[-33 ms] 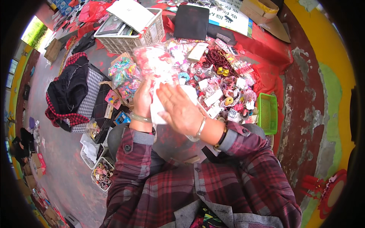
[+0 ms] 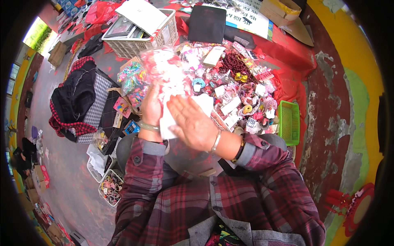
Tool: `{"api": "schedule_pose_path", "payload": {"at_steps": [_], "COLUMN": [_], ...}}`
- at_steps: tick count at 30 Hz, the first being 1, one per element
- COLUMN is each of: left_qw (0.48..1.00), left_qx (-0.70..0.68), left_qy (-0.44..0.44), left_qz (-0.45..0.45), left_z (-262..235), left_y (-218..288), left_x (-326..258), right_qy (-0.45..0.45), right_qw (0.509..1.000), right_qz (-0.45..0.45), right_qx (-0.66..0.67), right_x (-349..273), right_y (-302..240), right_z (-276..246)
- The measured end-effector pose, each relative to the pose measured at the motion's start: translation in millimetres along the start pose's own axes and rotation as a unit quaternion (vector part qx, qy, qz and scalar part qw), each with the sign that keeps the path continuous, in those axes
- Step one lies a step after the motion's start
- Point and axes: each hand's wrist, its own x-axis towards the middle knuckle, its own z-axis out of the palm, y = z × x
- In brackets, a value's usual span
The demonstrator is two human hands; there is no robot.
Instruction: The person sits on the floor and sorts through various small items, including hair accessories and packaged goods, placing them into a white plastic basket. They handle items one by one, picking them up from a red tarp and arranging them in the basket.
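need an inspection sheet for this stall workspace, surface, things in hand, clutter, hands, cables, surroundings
surface: red cloth spread on the ground, mostly covered with goods.
job's things: a flat white packet held up between both hands, with a blurred pink and white bundle above it.
clutter: heap of hair accessories, white basket, black folder, green basket, cardboard box, small tubs of hair ties.
hands: left hand grips the packet's left edge; right hand lies flat and open against its front.
cables: nothing seen.
surroundings: grey pavement, checked bag with dark clothes, painted wall at right.
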Motion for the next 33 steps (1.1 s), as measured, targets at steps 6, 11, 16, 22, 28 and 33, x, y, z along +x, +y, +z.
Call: {"api": "schedule_pose_path", "payload": {"at_steps": [6,11,16,22,28,33], "left_qw": [0.997,0.996,0.993,0.987,0.997,0.993], "left_qx": [-0.077,-0.083,-0.097,-0.073,-0.067,-0.078], "left_qy": [-0.003,-0.03,0.005,-0.062,-0.005,0.067], "left_qz": [-0.022,-0.034,-0.064,-0.128,-0.042,0.054], "left_z": [6,0,0,29,23,3], "left_y": [-11,-8,-12,-29,-12,5], "left_x": [-9,-1,-5,-29,-10,4], "right_qy": [0.035,0.018,0.019,0.16,0.045,0.1], "right_qw": [0.996,0.998,1.0,0.98,0.998,0.987], "right_qz": [0.031,0.012,0.005,0.108,0.031,-0.112], "right_qx": [-0.075,-0.055,-0.018,-0.036,-0.028,0.062], "right_x": [15,7,11,30,15,14], "right_y": [21,18,15,69,36,51], "right_z": [-5,0,-3,-17,7,12]}}
